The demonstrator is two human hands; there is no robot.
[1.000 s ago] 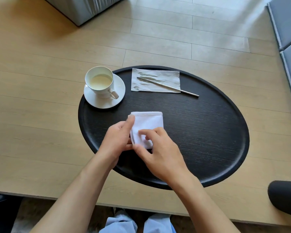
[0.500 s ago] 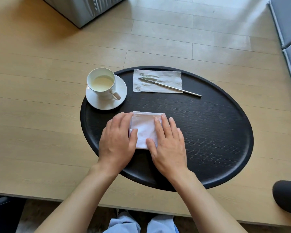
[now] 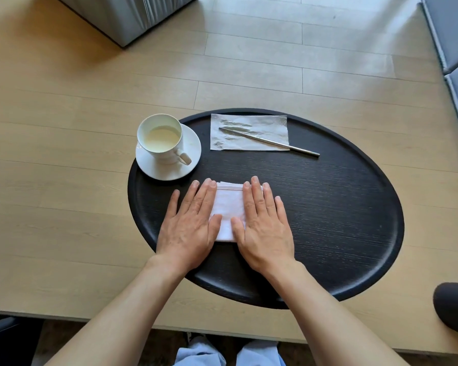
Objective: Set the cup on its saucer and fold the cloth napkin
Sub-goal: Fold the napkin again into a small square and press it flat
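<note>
White porcelain cup [image 3: 160,140] is sitting on its saucer [image 3: 193,149] at the far-left edge of the black oval tray [image 3: 341,220], holding pale liquid, handle pointing toward the tray's middle. That half of the task looks done.

Risks, as I am judging them:
- The saucer is overhanging the tray's left rim, just beyond the left hand's fingertips. A careless lift or sweep of that hand is likely to clip the handle and slop the liquid onto the cloth.
- The folded layers are being held down by pressure only. If the hands come off fast or drag outward, the top layer could spring open or skew.
- The crease is not showing under the palms; I cannot tell whether the edges are lining up.

Left hand [image 3: 189,223]: lying flat, fingers stretched and lightly fanned, palm down, pressing the left part of the cloth napkin [image 3: 229,207]; its outer fingers are resting on the tray itself. Gripping nothing.

The napkin is lying as a small white folded rectangle at the near-left of the tray's centre, between the two hands.

Right hand [image 3: 264,225]: also flat and extended, palm down, covering the napkin's right part, thumb lying on the cloth. Gripping nothing.

Toward the tray's far rim, a paper napkin [image 3: 249,132] is lying with a metal straw [image 3: 270,142] across it, well clear of the hands.
</note>
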